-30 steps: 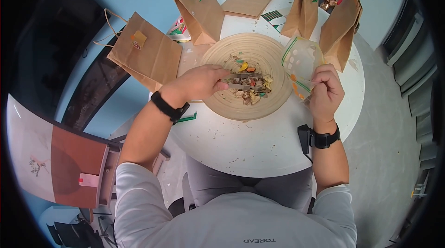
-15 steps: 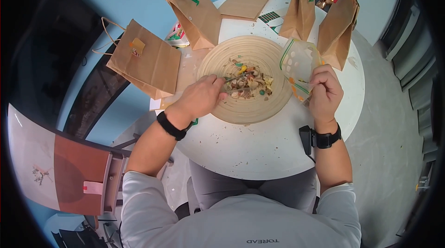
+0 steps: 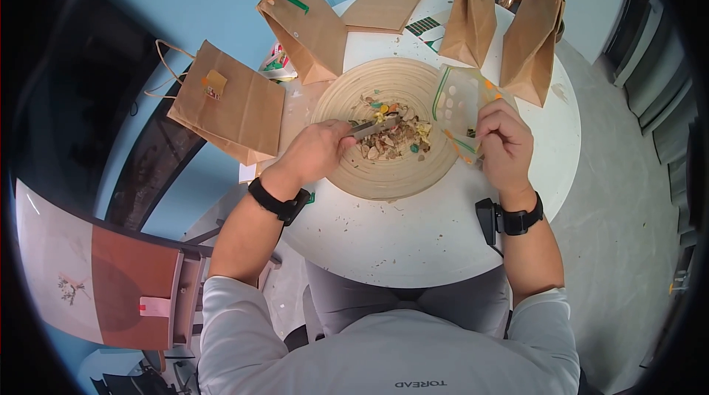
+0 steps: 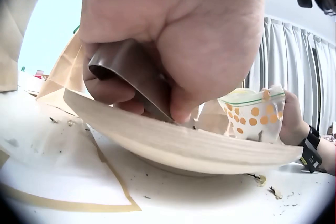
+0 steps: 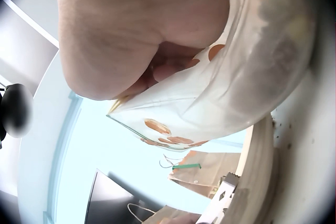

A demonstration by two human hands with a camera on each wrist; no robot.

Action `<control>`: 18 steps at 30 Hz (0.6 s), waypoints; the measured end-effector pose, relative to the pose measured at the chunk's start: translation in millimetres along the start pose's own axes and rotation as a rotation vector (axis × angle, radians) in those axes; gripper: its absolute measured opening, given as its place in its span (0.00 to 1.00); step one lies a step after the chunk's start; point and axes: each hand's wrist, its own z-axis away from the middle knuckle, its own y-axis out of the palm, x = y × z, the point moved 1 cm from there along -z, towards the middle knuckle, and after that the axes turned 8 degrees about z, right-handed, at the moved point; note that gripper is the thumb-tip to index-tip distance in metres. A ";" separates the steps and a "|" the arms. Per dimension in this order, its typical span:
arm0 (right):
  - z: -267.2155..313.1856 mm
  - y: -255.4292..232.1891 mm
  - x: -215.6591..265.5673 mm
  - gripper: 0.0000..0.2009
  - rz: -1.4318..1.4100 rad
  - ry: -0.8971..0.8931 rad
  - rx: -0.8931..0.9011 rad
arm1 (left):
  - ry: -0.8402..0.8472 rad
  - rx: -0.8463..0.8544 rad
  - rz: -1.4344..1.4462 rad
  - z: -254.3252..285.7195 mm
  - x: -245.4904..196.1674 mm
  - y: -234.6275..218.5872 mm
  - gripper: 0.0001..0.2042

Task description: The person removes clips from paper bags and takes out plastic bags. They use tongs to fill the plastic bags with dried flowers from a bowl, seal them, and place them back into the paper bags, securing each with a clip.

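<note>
My left hand point(image 3: 317, 151) holds metal tongs point(image 3: 375, 127) over a round, ridged wooden plate point(image 3: 377, 186). In the left wrist view the thumb and fingers pinch the bent metal band of the tongs point(image 4: 131, 69). The tong tips reach into a heap of mixed dried bits point(image 3: 385, 150), brown, cream, yellow and green. At the plate's right edge my right hand point(image 3: 506, 145) grips a clear zip bag point(image 3: 454, 99) with orange dots and a green seal line. Its mouth gapes toward the plate. Dark and pale contents show blurred through the bag point(image 5: 278, 50) in the right wrist view.
Brown paper bags stand around the back: one at the left point(image 3: 233, 110), one behind the plate point(image 3: 310, 29), two at the right point(image 3: 469, 22) point(image 3: 532, 44). A flat paper bag point(image 3: 384, 9) lies at the far edge. Crumbs dot the white table point(image 3: 384, 247).
The tongs were spread over the heap; their arms have come together and now point up and right. The right hand has brought the zip bag left, over the plate's edge.
</note>
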 end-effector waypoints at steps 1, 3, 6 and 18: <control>0.4 1.3 0.3 0.08 -0.017 0.013 0.026 | 0.005 -0.010 0.004 -2.5 -3.5 -4.1 0.09; 0.9 2.9 0.0 0.08 -0.034 0.022 0.063 | 0.021 -0.033 0.016 -6.6 -12.6 -11.5 0.09; -0.2 3.0 -0.1 0.08 -0.036 0.009 0.080 | 0.051 -0.063 0.034 -16.3 -33.4 -24.8 0.09; -0.6 1.0 -0.2 0.08 -0.029 -0.007 0.081 | 0.227 -0.139 -0.066 -31.4 -79.0 -27.5 0.17</control>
